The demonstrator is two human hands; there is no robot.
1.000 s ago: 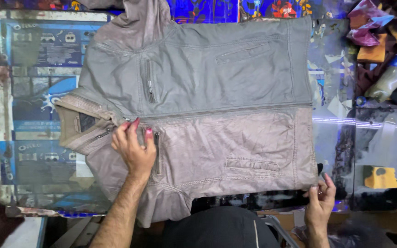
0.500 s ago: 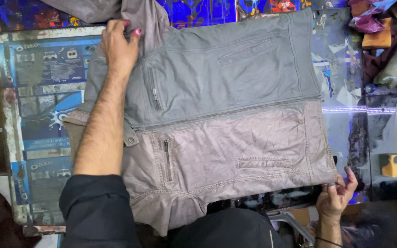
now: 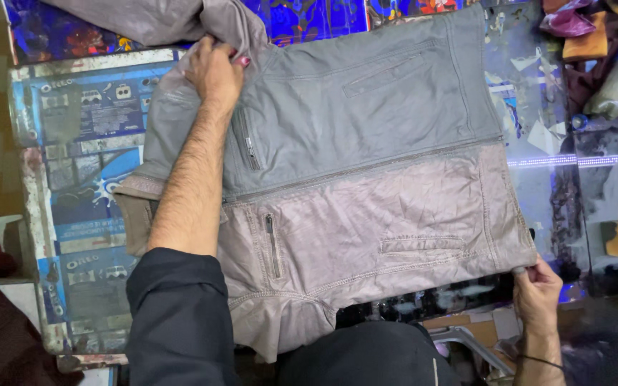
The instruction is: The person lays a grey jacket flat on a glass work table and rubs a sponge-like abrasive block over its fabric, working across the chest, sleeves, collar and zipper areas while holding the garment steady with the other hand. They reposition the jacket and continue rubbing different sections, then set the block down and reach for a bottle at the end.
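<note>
Grey leather zip-front jacket (image 3: 366, 171): laid flat, front up, across a glass-topped table (image 3: 595, 186) covered with blue printed sheets. Far shoulder seam is pinched in the closed left hand (image 3: 212, 71), forearm stretched across the chest. Near hem corner is gripped between fingers of the right hand (image 3: 536, 289).

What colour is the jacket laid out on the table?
The jacket is plain grey, with the near half looking paler and slightly pinkish under the light. The head view shows it.
</note>
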